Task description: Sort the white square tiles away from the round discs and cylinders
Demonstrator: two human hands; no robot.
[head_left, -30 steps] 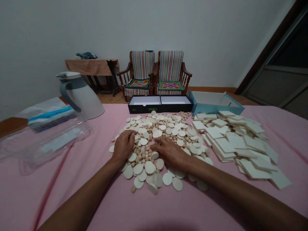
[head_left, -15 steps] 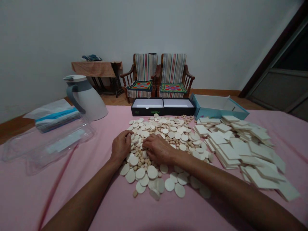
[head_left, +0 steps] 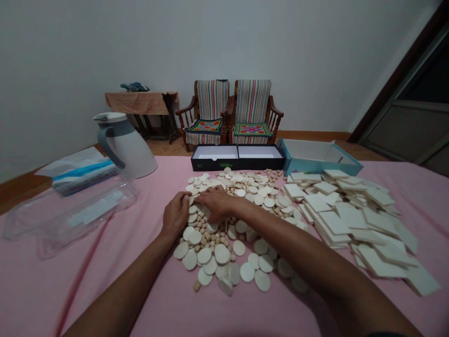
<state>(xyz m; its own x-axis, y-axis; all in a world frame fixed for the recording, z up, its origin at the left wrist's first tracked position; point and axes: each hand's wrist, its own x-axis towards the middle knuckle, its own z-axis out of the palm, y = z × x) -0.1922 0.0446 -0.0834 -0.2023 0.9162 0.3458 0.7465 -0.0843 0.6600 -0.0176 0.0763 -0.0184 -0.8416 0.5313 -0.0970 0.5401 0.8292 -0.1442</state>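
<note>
A wide pile of pale round wooden discs (head_left: 222, 254) and small wooden cubes (head_left: 206, 241) is spread before me. At the pile's left edge, my left hand (head_left: 175, 214) rests with its fingers curled in; whatever they hold is hidden. My right hand (head_left: 216, 203) reaches across the upper left of the pile, palm down, its fingers stretched toward the left fingertips and touching discs there. Its thumb is partly hidden. One disc (head_left: 225, 285) leans tilted at the near edge, and a lone cube (head_left: 197, 285) lies beside it.
Square wooden tiles (head_left: 333, 222) are heaped at the right. Behind the pile stand a black two-part box (head_left: 238, 164) and a light blue box (head_left: 322, 164). Clear plastic trays (head_left: 94, 210), a blue-topped packet (head_left: 84, 175) and a white jug (head_left: 135, 154) are on the pink cloth (head_left: 147, 290) at left.
My right hand has moved left and slightly away from me, closer to my left hand, uncovering discs and cubes in the middle. My left hand has barely moved.
</note>
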